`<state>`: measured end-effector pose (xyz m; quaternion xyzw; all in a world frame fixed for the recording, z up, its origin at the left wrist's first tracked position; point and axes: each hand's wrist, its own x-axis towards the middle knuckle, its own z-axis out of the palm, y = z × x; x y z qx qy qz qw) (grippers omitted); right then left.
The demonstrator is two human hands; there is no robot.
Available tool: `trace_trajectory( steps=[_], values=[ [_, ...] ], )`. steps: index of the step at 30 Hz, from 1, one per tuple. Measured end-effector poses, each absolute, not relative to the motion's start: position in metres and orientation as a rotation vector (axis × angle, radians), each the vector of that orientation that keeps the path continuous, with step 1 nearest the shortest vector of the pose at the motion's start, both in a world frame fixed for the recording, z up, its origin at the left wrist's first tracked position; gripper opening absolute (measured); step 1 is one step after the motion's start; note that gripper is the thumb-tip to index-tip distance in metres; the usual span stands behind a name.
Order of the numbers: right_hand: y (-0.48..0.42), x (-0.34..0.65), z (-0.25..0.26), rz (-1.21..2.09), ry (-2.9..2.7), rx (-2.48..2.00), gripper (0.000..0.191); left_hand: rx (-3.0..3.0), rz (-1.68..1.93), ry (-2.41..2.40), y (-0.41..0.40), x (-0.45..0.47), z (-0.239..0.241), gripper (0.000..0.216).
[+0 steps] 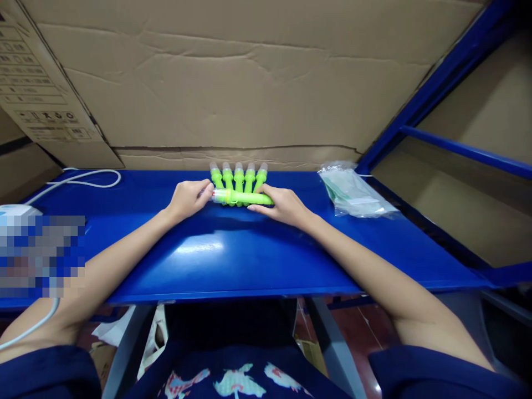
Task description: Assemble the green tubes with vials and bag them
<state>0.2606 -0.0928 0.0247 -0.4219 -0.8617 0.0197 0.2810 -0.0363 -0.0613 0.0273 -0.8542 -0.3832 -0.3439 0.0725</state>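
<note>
Held level above the blue tabletop is a lime-green flashlight [249, 198] with a clear head and a bit of red inside it. My left hand [189, 198] pinches the clear head at its left end. The right end of the green handle sits between the thumb and fingers of my right hand [285, 206]. Just behind it, several matching green flashlights [239, 176] lie in a fanned row, clear ends toward the cardboard. The held one hides part of their handles.
A clear plastic bag [353, 191] with pale green contents lies on the right of the blue table [249, 266]. A white cable [95, 173] loops at the left, near a white device [19, 210] and a pixelated patch. Cardboard [233, 83] walls the back; a blue frame bar [465, 147] stands right.
</note>
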Motion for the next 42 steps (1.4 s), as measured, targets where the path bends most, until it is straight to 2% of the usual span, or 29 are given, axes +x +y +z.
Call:
trace_trajectory(
  steps=[3,7,13,20,23,27,31,34,37,42],
  values=[
    [-0.092,0.265,0.022,-0.195,-2.422,-1.076,0.052,-2.636,-1.006,-1.106,-0.066,-0.033,0.028,0.043],
    [-0.092,0.267,0.020,-0.308,-2.493,-1.041,0.066,-2.597,-0.968,-0.788,-0.067,-0.036,0.030,0.044],
    [-0.097,0.264,0.023,-0.315,-2.506,-1.041,0.071,-2.513,-0.906,-0.691,-0.064,-0.044,0.032,0.044],
    [-0.100,0.260,0.025,-0.221,-2.561,-1.090,0.067,-2.495,-0.832,-0.663,-0.065,-0.049,0.038,0.043],
    [-0.100,0.258,0.028,-0.148,-2.532,-1.132,0.061,-2.501,-0.989,-0.786,-0.069,-0.044,0.040,0.044],
    [-0.098,0.258,0.031,0.003,-2.407,-1.211,0.052,-2.614,-1.440,-1.182,-0.072,-0.031,0.037,0.040],
    [-0.096,0.259,0.032,0.201,-2.196,-1.220,0.053,-2.926,-1.827,-1.263,-0.066,-0.024,0.031,0.060],
    [-0.098,0.255,0.032,0.341,-2.056,-1.153,0.059,-3.086,-1.855,-1.256,-0.067,-0.019,0.029,0.063],
    [-0.105,0.245,0.028,0.510,-1.980,-1.072,0.061,-3.225,-1.701,-1.310,-0.077,-0.009,0.030,0.058],
    [-0.120,0.226,0.013,0.691,-2.110,-0.961,0.046,-3.378,-1.680,-1.454,-0.097,0.009,0.029,0.054]
  ],
)
